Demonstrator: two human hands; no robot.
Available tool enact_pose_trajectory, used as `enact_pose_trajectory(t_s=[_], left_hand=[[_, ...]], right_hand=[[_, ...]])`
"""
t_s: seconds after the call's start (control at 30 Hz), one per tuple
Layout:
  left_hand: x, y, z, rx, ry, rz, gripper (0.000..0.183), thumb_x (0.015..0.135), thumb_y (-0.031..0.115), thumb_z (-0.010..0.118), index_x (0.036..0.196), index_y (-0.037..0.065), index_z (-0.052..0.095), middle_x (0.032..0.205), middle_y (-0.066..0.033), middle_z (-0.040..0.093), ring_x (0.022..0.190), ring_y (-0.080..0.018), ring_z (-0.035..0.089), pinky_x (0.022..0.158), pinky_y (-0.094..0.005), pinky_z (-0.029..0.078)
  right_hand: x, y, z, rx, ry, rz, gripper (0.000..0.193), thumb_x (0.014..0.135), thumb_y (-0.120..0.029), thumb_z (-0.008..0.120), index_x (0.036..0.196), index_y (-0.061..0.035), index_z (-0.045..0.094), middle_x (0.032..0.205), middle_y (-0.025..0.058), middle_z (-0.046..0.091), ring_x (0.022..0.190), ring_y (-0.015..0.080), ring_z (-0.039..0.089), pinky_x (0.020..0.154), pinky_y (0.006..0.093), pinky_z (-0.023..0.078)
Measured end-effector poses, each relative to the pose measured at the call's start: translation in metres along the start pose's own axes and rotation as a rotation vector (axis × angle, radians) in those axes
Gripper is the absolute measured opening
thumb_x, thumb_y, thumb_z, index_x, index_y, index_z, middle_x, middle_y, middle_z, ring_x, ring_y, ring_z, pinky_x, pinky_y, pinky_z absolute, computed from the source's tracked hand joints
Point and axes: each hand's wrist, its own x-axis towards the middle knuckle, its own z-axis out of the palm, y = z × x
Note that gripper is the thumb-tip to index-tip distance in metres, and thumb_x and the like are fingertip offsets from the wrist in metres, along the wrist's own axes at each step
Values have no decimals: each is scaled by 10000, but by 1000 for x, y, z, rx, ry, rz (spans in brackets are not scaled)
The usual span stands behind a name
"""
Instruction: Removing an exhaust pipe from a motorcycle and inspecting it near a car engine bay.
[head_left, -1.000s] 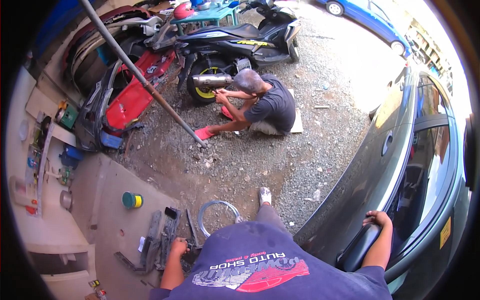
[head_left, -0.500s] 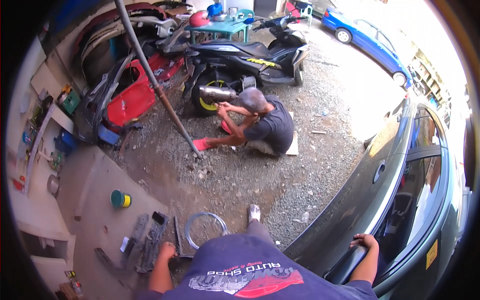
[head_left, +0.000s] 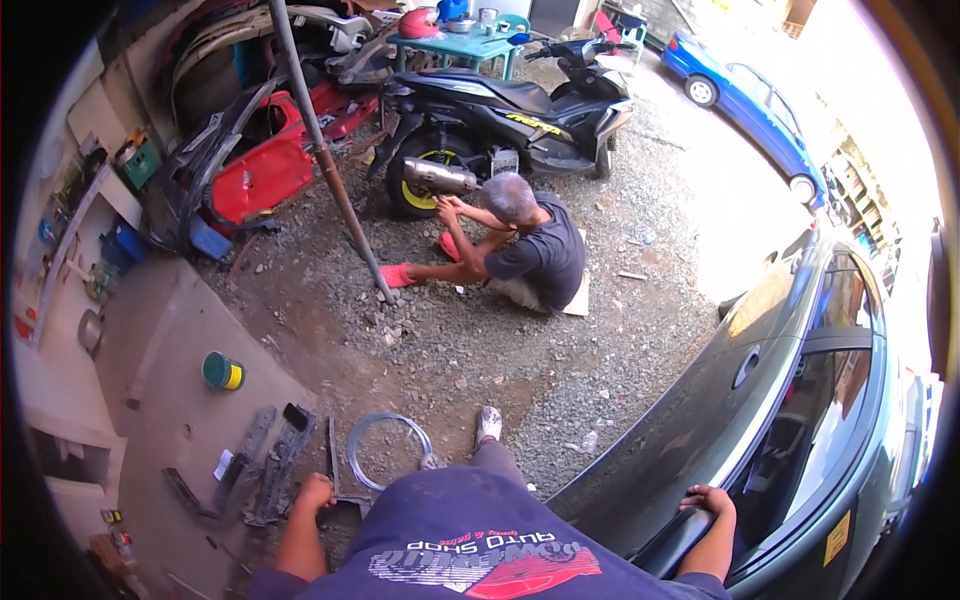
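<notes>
My left hand [head_left: 317, 490] hangs low at my side, its fingers curled into a loose fist with nothing seen in it. Below it on the ground lies an angled dark metal strip [head_left: 333, 455]. A coil of pale wire or tubing [head_left: 358, 437] lies just in front of me. On the other side, my right hand [head_left: 708, 499] rests on top of the dark side mirror [head_left: 672, 543] of a dark green car [head_left: 690, 410]. Its fingers lie over the mirror housing, apart and holding nothing.
A person [head_left: 540, 250] sits low beside a black motor scooter [head_left: 490, 105], hands near its exhaust. A slanting metal pole [head_left: 325, 160] stands left of them. Dark car parts [head_left: 280, 470] and a green bucket [head_left: 222, 371] are at left; a blue car [head_left: 745, 95] is parked far right.
The view has shifted slightly, so the ground objects sit further left. My right hand stays on the mirror, and my left hand stays curled at my side.
</notes>
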Motion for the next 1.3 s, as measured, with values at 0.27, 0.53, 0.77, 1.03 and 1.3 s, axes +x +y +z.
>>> enact_pose_trajectory(t_s=[0.27, 0.53, 0.77, 1.03, 1.3], left_hand=[[-6, 16, -1, -19, 57, 13, 167, 965, 76, 549, 1099, 23, 634, 787, -119, 706, 598, -245, 721, 458, -360, 504], [-18, 26, 3, 39, 30, 8, 181, 994, 129, 590, 1062, -8, 687, 760, -135, 726, 587, -245, 731, 451, -351, 521], [-9, 15, -1, 6, 25, 15, 186, 983, 106, 588, 1066, -16, 702, 795, -151, 738, 602, -252, 740, 449, -353, 520], [-20, 13, 5, 45, 34, -5, 196, 994, 121, 588, 1098, -5, 697, 819, -146, 741, 610, -253, 742, 470, -350, 524], [-10, -11, 3, 31, -18, -35, 181, 1003, 140, 572, 1058, 21, 697, 818, -116, 732, 620, -241, 741, 469, -357, 511]], right_hand=[[-3, -1, 4, 5, -1, 9, 433, 1084, -183, 450, 1368, 143, 467, 1216, 406, 649, 1135, 550, 662, 1012, 530, 554], [-5, -5, 10, 30, 29, -11, 403, 1078, -152, 457, 1344, 149, 481, 1233, 389, 635, 1088, 565, 674, 1009, 560, 558], [-11, -8, 13, 45, 13, 10, 419, 1081, -148, 452, 1360, 164, 463, 1220, 412, 630, 1107, 575, 664, 1031, 546, 548], [-9, -3, 7, 10, 12, -1, 441, 1081, -148, 442, 1391, 167, 445, 1209, 422, 633, 1134, 576, 655, 1046, 544, 540], [-12, -8, 11, -45, 8, 26, 504, 1087, -204, 424, 1457, 138, 426, 1265, 414, 620, 1183, 564, 633, 1099, 542, 496]])
